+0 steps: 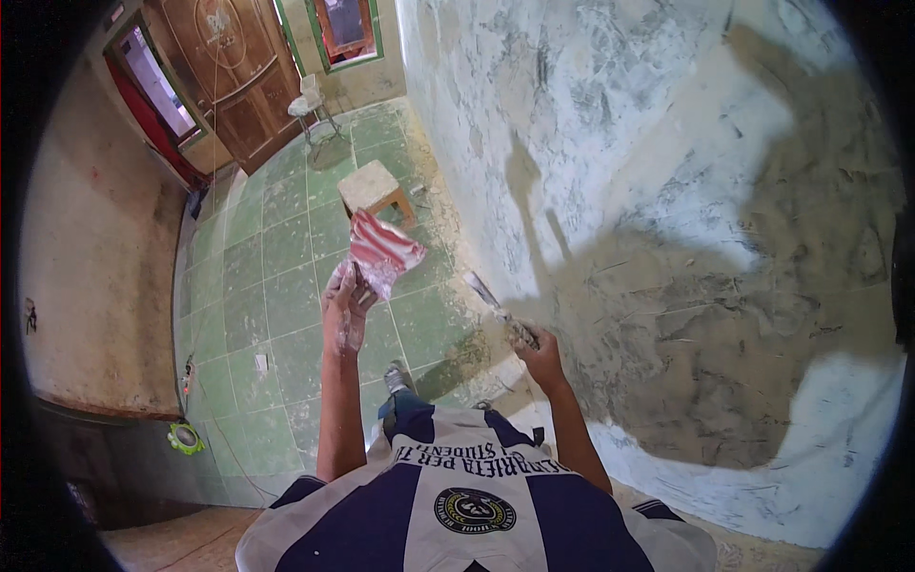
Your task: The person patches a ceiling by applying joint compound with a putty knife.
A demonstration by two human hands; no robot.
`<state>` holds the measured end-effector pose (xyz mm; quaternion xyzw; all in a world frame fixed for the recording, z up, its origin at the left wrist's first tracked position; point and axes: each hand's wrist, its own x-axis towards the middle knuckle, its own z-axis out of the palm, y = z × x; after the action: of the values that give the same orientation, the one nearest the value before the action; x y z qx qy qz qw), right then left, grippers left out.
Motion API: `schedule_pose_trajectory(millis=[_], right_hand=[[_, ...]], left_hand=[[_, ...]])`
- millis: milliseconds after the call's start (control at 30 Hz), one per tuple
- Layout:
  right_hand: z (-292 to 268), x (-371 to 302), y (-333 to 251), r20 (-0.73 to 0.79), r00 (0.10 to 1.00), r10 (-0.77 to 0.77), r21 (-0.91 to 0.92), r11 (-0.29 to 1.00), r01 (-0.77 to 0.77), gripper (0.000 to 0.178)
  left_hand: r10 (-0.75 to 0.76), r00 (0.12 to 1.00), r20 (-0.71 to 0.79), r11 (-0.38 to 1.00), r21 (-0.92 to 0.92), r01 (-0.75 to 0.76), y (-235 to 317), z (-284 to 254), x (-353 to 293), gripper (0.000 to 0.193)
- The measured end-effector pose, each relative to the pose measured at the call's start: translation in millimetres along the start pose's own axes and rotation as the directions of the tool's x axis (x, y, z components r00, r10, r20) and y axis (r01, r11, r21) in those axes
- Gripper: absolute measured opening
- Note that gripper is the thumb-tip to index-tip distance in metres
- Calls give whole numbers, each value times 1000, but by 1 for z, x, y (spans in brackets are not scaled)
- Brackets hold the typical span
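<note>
My left hand (pixel 345 297) is raised in front of me, smeared with white. Its fingers pinch the lower edge of a red-and-white striped sheet (pixel 381 246), cloth or plastic, I cannot tell, with whitish smears on it. In my right hand (pixel 543 360) is a putty knife (pixel 496 307), its handle gripped and its narrow-looking blade pointing up and to the left, whitened with plaster. The knife is apart from the wall (pixel 610 286) on the right, which carries patchy white and grey plaster and my shadow.
A small wooden stool (pixel 370 186) with a whitened top stands ahead on green floor tiles (pixel 243 310). Beyond it is a chair (pixel 310 100) near a carved wooden door (pixel 219 67). A green round object (pixel 185 438) and a thin cable lie at left. Plaster debris (pixel 457 250) lines the wall's foot.
</note>
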<state>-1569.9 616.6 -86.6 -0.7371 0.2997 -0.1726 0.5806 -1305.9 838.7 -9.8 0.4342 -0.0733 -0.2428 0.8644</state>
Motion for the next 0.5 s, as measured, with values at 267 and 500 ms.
schedule_pose_trajectory(millis=[267,500], right_hand=[[97,38,-77,192,980,53,459,878,-137,29],[199,78,-122,295,955,15,404,904,-138,26]], left_hand=[[49,995,90,998,25,-52,40,-47,37,20],[145,972,186,936,293,-196,86,-123,68,17]])
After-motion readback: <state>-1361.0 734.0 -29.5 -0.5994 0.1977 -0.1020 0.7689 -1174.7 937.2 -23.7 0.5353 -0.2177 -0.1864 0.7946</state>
